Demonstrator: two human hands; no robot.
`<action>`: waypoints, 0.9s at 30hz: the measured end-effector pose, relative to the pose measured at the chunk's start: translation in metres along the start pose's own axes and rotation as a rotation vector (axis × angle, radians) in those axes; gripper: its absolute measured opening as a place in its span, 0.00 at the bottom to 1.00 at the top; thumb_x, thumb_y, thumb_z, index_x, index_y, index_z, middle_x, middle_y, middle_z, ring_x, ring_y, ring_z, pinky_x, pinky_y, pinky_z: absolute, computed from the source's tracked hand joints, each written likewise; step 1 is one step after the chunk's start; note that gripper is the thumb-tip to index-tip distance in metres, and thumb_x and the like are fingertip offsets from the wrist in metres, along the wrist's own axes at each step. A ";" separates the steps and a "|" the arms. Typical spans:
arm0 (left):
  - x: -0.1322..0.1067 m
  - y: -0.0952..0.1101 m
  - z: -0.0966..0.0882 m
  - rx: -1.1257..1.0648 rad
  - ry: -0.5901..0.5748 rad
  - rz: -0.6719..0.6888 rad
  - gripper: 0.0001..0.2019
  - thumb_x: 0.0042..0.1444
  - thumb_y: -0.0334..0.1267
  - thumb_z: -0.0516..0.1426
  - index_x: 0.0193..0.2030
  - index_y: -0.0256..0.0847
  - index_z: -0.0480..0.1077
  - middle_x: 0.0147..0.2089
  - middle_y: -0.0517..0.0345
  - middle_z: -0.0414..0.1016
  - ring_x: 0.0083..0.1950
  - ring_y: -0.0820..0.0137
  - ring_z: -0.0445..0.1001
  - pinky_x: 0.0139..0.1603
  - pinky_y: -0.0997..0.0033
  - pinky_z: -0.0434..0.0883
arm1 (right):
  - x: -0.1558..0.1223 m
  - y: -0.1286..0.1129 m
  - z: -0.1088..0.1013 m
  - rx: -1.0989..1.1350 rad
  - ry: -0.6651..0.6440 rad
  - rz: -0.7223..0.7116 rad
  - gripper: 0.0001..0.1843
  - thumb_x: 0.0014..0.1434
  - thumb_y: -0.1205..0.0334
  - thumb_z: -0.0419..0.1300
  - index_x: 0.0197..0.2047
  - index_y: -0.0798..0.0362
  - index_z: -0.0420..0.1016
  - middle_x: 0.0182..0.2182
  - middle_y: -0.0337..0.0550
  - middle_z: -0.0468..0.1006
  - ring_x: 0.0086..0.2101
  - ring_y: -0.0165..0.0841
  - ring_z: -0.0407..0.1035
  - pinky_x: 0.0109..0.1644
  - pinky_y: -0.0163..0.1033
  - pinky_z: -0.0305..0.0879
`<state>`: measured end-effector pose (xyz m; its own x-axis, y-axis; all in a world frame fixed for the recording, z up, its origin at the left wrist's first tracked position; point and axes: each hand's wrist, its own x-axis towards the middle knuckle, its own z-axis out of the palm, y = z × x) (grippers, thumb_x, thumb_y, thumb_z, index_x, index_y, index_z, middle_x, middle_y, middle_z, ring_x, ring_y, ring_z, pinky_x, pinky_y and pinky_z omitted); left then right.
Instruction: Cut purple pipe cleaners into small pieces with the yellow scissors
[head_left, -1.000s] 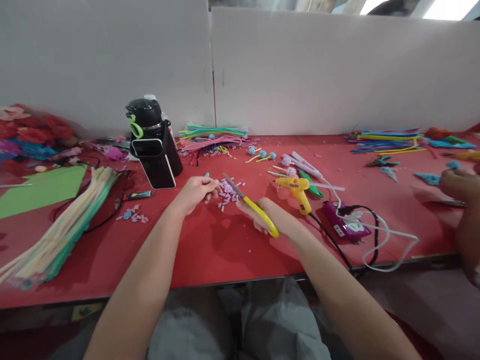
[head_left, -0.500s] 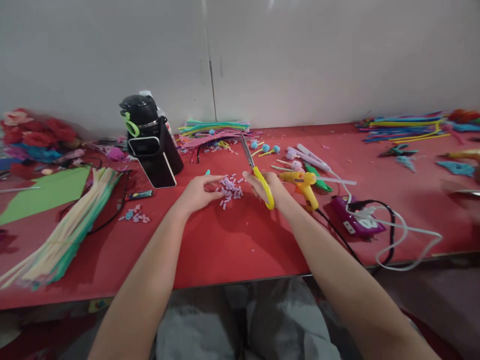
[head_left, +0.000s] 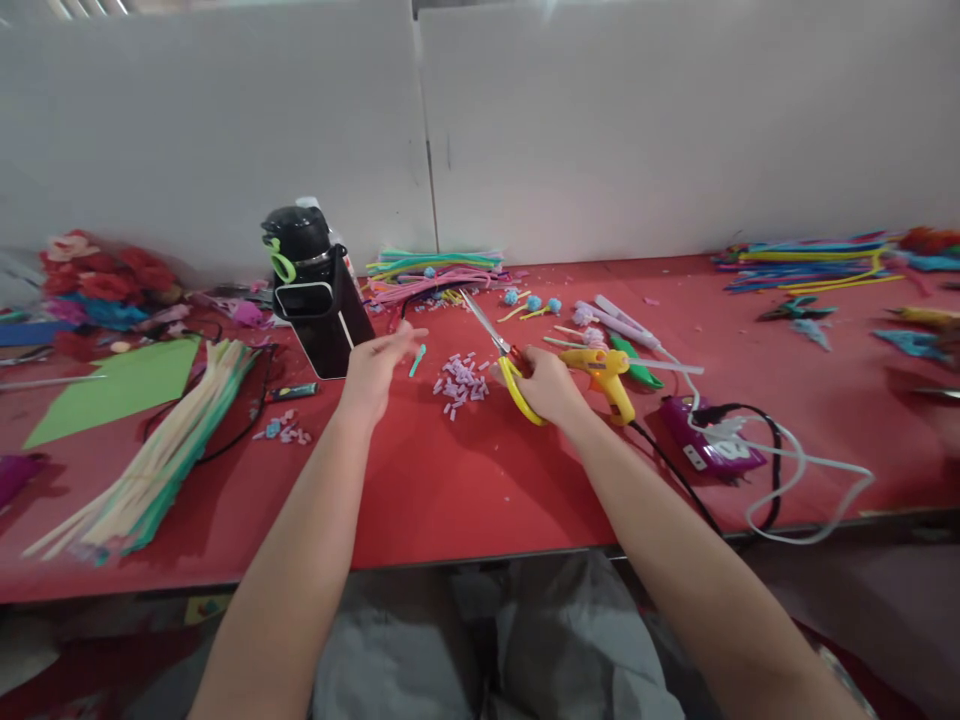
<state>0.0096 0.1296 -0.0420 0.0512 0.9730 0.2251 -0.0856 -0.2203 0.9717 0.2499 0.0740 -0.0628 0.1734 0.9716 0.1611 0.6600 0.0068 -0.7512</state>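
My right hand [head_left: 551,385] is closed around scissors [head_left: 517,390] with yellow handles, their blades pointing away to the upper left. My left hand [head_left: 375,370] is open, fingers stretched out over the red table, and I see nothing in it. Just right of its fingers lies a short teal piece [head_left: 418,361]. Between the two hands is a loose pile of small lilac cut pieces [head_left: 460,382], touched by neither. A yellow glue gun [head_left: 607,375] rests to the right of my right hand.
On the left stand a black flask [head_left: 296,235] and a black holder [head_left: 330,325], beyond a bundle of cream and green pipe cleaners [head_left: 176,440]. More pipe cleaners [head_left: 435,275] lie at the back. A purple power strip [head_left: 709,440] with looping cables sits at right.
My left hand has moved away from the lilac pile, up and left, its fingers straightening and uncovering the teal piece. The scissors have tilted further left in my right hand.
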 end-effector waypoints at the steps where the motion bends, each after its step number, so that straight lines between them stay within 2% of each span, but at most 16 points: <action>1: -0.001 0.003 0.000 -0.057 -0.019 -0.031 0.18 0.58 0.53 0.62 0.30 0.40 0.80 0.54 0.45 0.82 0.62 0.58 0.75 0.67 0.53 0.65 | -0.001 0.000 0.000 -0.003 -0.005 0.009 0.20 0.55 0.44 0.63 0.27 0.50 0.64 0.23 0.37 0.68 0.25 0.30 0.58 0.30 0.37 0.51; 4: -0.005 0.013 -0.001 -0.265 -0.082 -0.102 0.11 0.59 0.40 0.63 0.49 0.48 0.79 0.68 0.53 0.72 0.68 0.60 0.70 0.69 0.53 0.64 | -0.001 0.000 0.001 -0.046 0.002 0.023 0.18 0.56 0.46 0.63 0.28 0.51 0.66 0.24 0.39 0.71 0.25 0.30 0.60 0.30 0.37 0.52; 7: -0.007 0.019 -0.001 -0.405 -0.073 -0.093 0.30 0.50 0.23 0.64 0.59 0.54 0.73 0.67 0.55 0.72 0.63 0.64 0.75 0.64 0.59 0.71 | -0.001 -0.001 -0.001 -0.119 0.005 0.017 0.18 0.57 0.46 0.63 0.28 0.51 0.68 0.23 0.40 0.72 0.24 0.31 0.60 0.29 0.37 0.51; 8: -0.006 0.021 -0.001 -0.429 -0.032 -0.093 0.29 0.50 0.22 0.64 0.57 0.51 0.74 0.62 0.54 0.77 0.58 0.67 0.79 0.59 0.65 0.74 | -0.002 -0.002 -0.002 -0.152 0.001 0.009 0.19 0.57 0.45 0.62 0.27 0.51 0.68 0.22 0.40 0.72 0.24 0.31 0.60 0.29 0.37 0.50; 10: -0.004 0.024 -0.002 -0.433 0.078 -0.111 0.15 0.55 0.27 0.64 0.49 0.42 0.77 0.43 0.55 0.84 0.40 0.75 0.83 0.43 0.78 0.77 | -0.004 -0.006 -0.006 -0.225 -0.016 0.005 0.22 0.58 0.43 0.61 0.24 0.51 0.68 0.21 0.42 0.72 0.23 0.32 0.61 0.28 0.38 0.49; 11: -0.004 0.025 -0.004 -0.416 0.129 -0.114 0.07 0.58 0.33 0.64 0.44 0.39 0.78 0.30 0.59 0.80 0.29 0.78 0.80 0.34 0.82 0.75 | -0.006 -0.009 -0.008 -0.261 -0.029 0.013 0.23 0.59 0.42 0.60 0.24 0.52 0.69 0.21 0.43 0.72 0.24 0.32 0.62 0.28 0.38 0.49; 13: -0.008 0.029 -0.011 -0.365 0.165 -0.078 0.13 0.60 0.45 0.64 0.37 0.35 0.79 0.15 0.68 0.64 0.18 0.79 0.70 0.25 0.82 0.71 | -0.014 -0.015 -0.014 -0.331 -0.059 0.040 0.24 0.60 0.41 0.59 0.24 0.52 0.71 0.22 0.45 0.75 0.25 0.34 0.65 0.28 0.38 0.50; 14: -0.014 0.031 -0.016 -0.342 0.162 -0.018 0.14 0.58 0.48 0.65 0.35 0.36 0.79 0.13 0.68 0.61 0.20 0.76 0.74 0.29 0.80 0.74 | -0.019 -0.017 -0.018 -0.369 -0.074 0.048 0.23 0.60 0.41 0.58 0.26 0.52 0.73 0.24 0.46 0.76 0.26 0.35 0.67 0.28 0.38 0.51; 16: -0.033 0.035 -0.029 -0.272 0.102 0.099 0.15 0.52 0.45 0.69 0.44 0.40 0.79 0.27 0.58 0.79 0.44 0.66 0.84 0.52 0.70 0.77 | -0.032 -0.020 -0.026 -0.454 -0.102 0.047 0.22 0.61 0.43 0.58 0.29 0.52 0.76 0.27 0.49 0.79 0.29 0.38 0.71 0.29 0.38 0.52; 17: -0.046 0.037 -0.037 -0.172 0.061 0.138 0.22 0.50 0.43 0.70 0.52 0.43 0.78 0.43 0.53 0.84 0.57 0.61 0.80 0.63 0.63 0.72 | -0.039 -0.021 -0.030 -0.498 -0.115 0.044 0.21 0.62 0.43 0.57 0.31 0.52 0.77 0.29 0.50 0.81 0.30 0.39 0.73 0.30 0.38 0.52; 18: -0.061 0.038 -0.044 -0.014 -0.028 0.131 0.30 0.50 0.40 0.70 0.61 0.48 0.73 0.60 0.51 0.78 0.68 0.59 0.70 0.71 0.57 0.64 | -0.046 -0.021 -0.035 -0.543 -0.128 0.045 0.21 0.62 0.43 0.57 0.32 0.52 0.78 0.31 0.51 0.81 0.31 0.41 0.74 0.30 0.39 0.53; 19: -0.076 0.038 -0.051 0.168 -0.086 0.125 0.35 0.51 0.41 0.70 0.66 0.51 0.68 0.71 0.52 0.68 0.75 0.57 0.59 0.76 0.52 0.55 | -0.053 -0.020 -0.039 -0.586 -0.141 0.048 0.21 0.62 0.43 0.57 0.33 0.52 0.78 0.32 0.51 0.82 0.32 0.42 0.75 0.31 0.39 0.54; 21: -0.103 0.038 -0.062 0.525 -0.103 0.135 0.35 0.55 0.46 0.67 0.70 0.51 0.64 0.76 0.53 0.57 0.80 0.56 0.45 0.78 0.45 0.42 | -0.066 -0.019 -0.046 -0.646 -0.162 0.046 0.21 0.63 0.44 0.56 0.35 0.53 0.79 0.32 0.52 0.82 0.34 0.44 0.76 0.32 0.40 0.55; 22: -0.114 0.038 -0.065 0.625 -0.107 0.136 0.35 0.57 0.48 0.65 0.71 0.50 0.63 0.77 0.53 0.56 0.80 0.55 0.43 0.78 0.44 0.37 | -0.071 -0.018 -0.049 -0.657 -0.169 0.041 0.20 0.63 0.45 0.56 0.35 0.53 0.78 0.32 0.52 0.82 0.35 0.44 0.77 0.33 0.40 0.55; 24: -0.130 0.036 -0.068 0.600 -0.150 0.087 0.32 0.63 0.52 0.59 0.72 0.48 0.61 0.76 0.52 0.57 0.78 0.57 0.51 0.78 0.46 0.43 | -0.079 -0.017 -0.053 -0.653 -0.181 0.030 0.19 0.63 0.45 0.56 0.36 0.52 0.78 0.33 0.52 0.83 0.36 0.44 0.77 0.33 0.40 0.56; 27: -0.142 0.032 -0.068 0.541 -0.068 0.077 0.29 0.67 0.53 0.53 0.70 0.45 0.63 0.73 0.48 0.63 0.76 0.57 0.58 0.76 0.48 0.54 | -0.089 -0.016 -0.055 -0.652 -0.204 0.032 0.19 0.63 0.44 0.57 0.36 0.51 0.77 0.34 0.53 0.83 0.36 0.45 0.77 0.32 0.40 0.56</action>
<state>-0.0684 -0.0107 -0.0474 0.1310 0.9500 0.2836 0.4312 -0.3122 0.8465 0.2640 -0.0255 -0.0299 0.1016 0.9945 -0.0268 0.9732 -0.1049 -0.2046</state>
